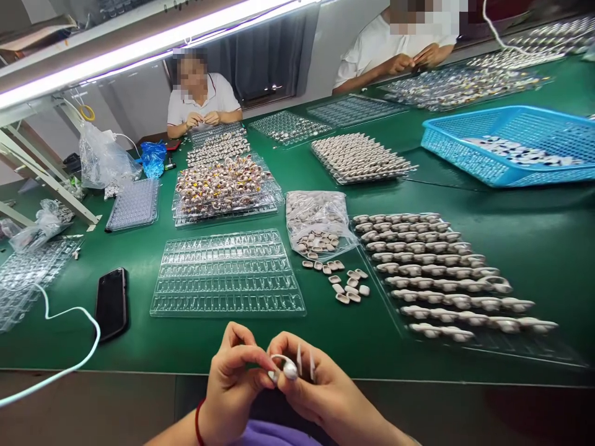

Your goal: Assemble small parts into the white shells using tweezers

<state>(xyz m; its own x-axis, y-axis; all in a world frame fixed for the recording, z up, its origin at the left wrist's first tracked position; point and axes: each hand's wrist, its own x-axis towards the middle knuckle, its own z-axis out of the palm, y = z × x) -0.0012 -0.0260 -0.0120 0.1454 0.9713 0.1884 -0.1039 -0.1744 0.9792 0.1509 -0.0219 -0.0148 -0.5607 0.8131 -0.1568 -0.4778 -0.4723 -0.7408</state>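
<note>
Green table (357, 356), black phone (111, 303), transparent tray (227, 275), loose beige pieces (352, 282), blue basket (465, 158)

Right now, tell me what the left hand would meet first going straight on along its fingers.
The pale curved piece in the right hand; the left hand seems to touch it already, though depth there is unclear.

Black phone (111, 303) lies near left beside white cable (37, 388); crumpled blue bag (153, 159) far left; dark curtain (288, 59) far back, between two white-shirted people (223, 91).
</note>
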